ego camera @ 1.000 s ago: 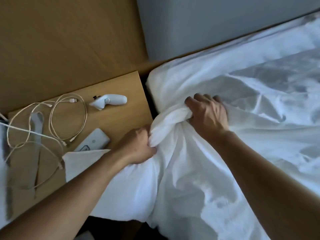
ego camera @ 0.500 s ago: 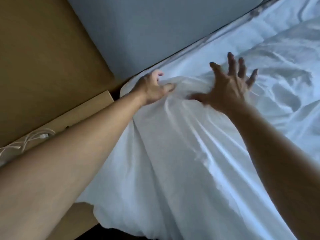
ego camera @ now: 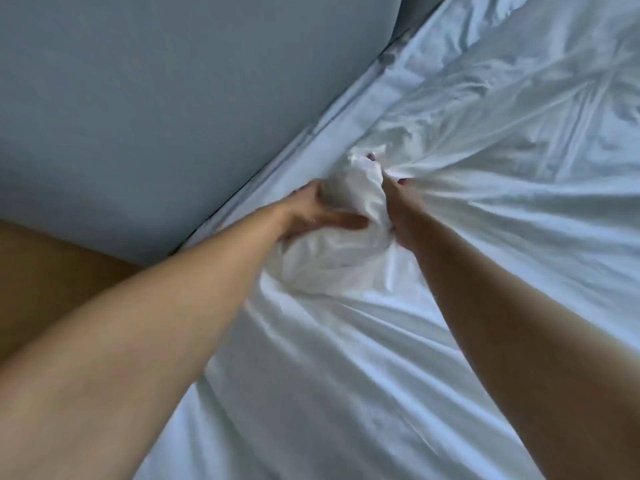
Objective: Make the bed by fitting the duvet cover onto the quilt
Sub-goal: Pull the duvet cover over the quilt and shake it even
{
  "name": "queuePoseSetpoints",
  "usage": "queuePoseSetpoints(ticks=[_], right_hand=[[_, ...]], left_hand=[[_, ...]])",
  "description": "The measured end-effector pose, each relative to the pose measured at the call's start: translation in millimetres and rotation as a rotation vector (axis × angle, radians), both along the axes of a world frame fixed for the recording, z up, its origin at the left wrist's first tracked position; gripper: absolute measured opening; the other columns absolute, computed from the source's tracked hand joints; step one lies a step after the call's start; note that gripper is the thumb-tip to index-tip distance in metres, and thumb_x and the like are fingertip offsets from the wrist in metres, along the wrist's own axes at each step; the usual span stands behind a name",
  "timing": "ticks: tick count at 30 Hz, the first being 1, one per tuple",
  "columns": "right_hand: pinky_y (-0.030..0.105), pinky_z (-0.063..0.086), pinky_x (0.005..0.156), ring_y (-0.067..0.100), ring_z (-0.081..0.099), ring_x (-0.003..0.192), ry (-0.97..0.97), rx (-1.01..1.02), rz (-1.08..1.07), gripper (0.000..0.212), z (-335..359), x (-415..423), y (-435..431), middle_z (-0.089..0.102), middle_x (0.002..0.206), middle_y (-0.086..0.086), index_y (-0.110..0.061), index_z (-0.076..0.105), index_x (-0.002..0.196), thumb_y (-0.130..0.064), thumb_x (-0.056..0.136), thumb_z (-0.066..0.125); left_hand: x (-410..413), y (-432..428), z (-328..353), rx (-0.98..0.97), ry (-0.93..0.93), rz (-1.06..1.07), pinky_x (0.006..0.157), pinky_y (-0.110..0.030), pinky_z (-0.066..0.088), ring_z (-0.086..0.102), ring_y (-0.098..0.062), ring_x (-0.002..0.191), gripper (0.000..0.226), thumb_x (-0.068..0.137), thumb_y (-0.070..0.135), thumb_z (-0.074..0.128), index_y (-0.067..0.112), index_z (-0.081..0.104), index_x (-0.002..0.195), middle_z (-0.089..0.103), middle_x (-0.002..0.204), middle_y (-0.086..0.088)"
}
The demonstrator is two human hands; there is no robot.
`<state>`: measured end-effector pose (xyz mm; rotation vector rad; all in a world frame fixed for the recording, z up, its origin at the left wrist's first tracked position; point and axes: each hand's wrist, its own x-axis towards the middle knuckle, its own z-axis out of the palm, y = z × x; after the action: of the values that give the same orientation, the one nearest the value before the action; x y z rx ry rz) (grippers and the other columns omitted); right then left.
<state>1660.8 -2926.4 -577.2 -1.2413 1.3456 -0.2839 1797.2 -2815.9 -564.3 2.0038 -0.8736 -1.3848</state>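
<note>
Both hands [ego camera: 353, 216] bunch duvet cover [ego camera: 349, 192] (beside headboard [ego camera: 156, 116]).

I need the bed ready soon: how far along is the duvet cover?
Done: white cover lies across the bed. In hand: left hand and right hand grip a bunched corner near the headboard. Left: smoothing the wrinkles; other corners aren't visible.

The bed [ego camera: 408, 69] carries the rumpled white duvet cover [ego camera: 502, 174].

A bedroom: white bedding [ego camera: 485, 168] against a padded grey headboard [ego camera: 156, 98].
</note>
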Motion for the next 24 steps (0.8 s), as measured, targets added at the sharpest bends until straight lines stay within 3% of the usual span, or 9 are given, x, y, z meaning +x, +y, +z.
queuePoseSetpoints(ticks=[2, 5, 7, 9, 14, 16, 18, 21, 24], right_hand=[[0.037, 0.040, 0.112, 0.016, 0.051, 0.131, -0.055, -0.079, 0.049, 0.107, 11, 12, -3, 0.050, 0.146, -0.001, -0.024, 0.057, 0.138, -0.094, 0.058, 0.047], [0.048, 0.019, 0.122, 0.020, 0.025, 0.149, -0.041, -0.245, 0.291, 0.099, 11, 13, -23, 0.034, 0.160, -0.004, -0.033, 0.052, 0.143, -0.093, 0.066, 0.031], [0.063, 0.006, 0.119, 0.034, 0.003, 0.154, 0.384, -0.546, 0.577, 0.087, -7, -6, -37, 0.018, 0.166, 0.001, -0.039, 0.042, 0.147, -0.088, 0.075, 0.033], [0.072, -0.001, 0.113, 0.045, -0.006, 0.151, 0.738, -0.752, 0.563, 0.083, -22, -31, -62, 0.001, 0.168, 0.004, -0.045, 0.025, 0.152, -0.078, 0.080, 0.050], [0.077, -0.002, 0.111, 0.045, -0.011, 0.150, 0.727, -0.563, 0.609, 0.105, -55, -43, -108, -0.010, 0.168, -0.003, -0.050, 0.006, 0.154, -0.070, 0.070, 0.067], [0.075, -0.003, 0.112, 0.034, -0.013, 0.152, 0.640, -0.575, 0.722, 0.097, -63, -34, -121, -0.004, 0.168, -0.008, -0.048, 0.012, 0.155, -0.069, 0.074, 0.061], [0.073, -0.001, 0.113, 0.027, -0.006, 0.154, 0.628, -0.633, 0.703, 0.087, -63, -40, -148, 0.005, 0.168, -0.007, -0.050, 0.025, 0.152, -0.074, 0.075, 0.059], [0.080, -0.004, 0.105, 0.035, -0.013, 0.153, 0.821, -0.479, 0.458, 0.118, -63, -79, -217, -0.015, 0.167, -0.003, -0.055, -0.001, 0.151, -0.100, 0.053, 0.048], [0.084, -0.011, 0.098, 0.045, -0.025, 0.147, 0.871, -0.333, 0.367, 0.138, -77, -95, -268, -0.031, 0.162, 0.000, -0.055, -0.018, 0.148, -0.111, 0.032, 0.032]], left_hand=[[-19, -28, -9, -0.002, -0.101, -0.076, 0.092, -0.035, 0.057, 0.069, -0.013, 0.104, 0.070, 0.048, 0.045, 0.089, 0.029, 0.070, 0.113, 0.074, 0.108, 0.011], [13, -45, -16, 0.104, -0.584, 0.048, 0.092, -0.037, 0.051, 0.063, -0.033, 0.118, 0.042, 0.081, 0.031, 0.064, 0.017, 0.068, 0.120, 0.068, 0.126, -0.012], [41, -33, -22, 0.224, -0.759, 0.128, 0.095, -0.040, 0.049, 0.060, -0.037, 0.122, 0.040, 0.092, 0.028, 0.055, 0.013, 0.065, 0.128, 0.063, 0.134, -0.018], [44, -31, -24, 0.265, -0.699, 0.075, 0.097, -0.041, 0.053, 0.061, -0.034, 0.121, 0.047, 0.086, 0.030, 0.066, 0.015, 0.064, 0.131, 0.063, 0.135, -0.014], [23, -127, 2, -0.150, -0.195, 0.217, 0.102, -0.026, 0.043, 0.045, -0.023, 0.136, 0.127, 0.048, 0.048, 0.075, 0.032, 0.016, 0.159, 0.043, 0.152, -0.006], [2, -157, -2, -0.066, -0.407, -0.006, 0.111, -0.037, 0.037, 0.040, -0.029, 0.142, 0.128, 0.056, 0.062, 0.076, 0.035, 0.005, 0.159, 0.035, 0.158, -0.015], [-5, -164, -27, 0.118, -0.736, -0.154, 0.101, -0.043, 0.046, 0.052, -0.039, 0.129, 0.086, 0.080, 0.053, 0.068, 0.026, 0.025, 0.150, 0.051, 0.143, -0.020], [23, -180, -48, 0.265, -0.827, 0.030, 0.104, -0.047, 0.044, 0.050, -0.041, 0.130, 0.062, 0.092, 0.038, 0.064, 0.011, 0.038, 0.141, 0.050, 0.142, -0.021], [0, -223, -46, -0.132, -1.189, -0.028, 0.110, -0.050, 0.037, 0.044, -0.041, 0.130, 0.065, 0.087, 0.026, 0.056, 0.015, 0.036, 0.147, 0.041, 0.147, -0.017]])
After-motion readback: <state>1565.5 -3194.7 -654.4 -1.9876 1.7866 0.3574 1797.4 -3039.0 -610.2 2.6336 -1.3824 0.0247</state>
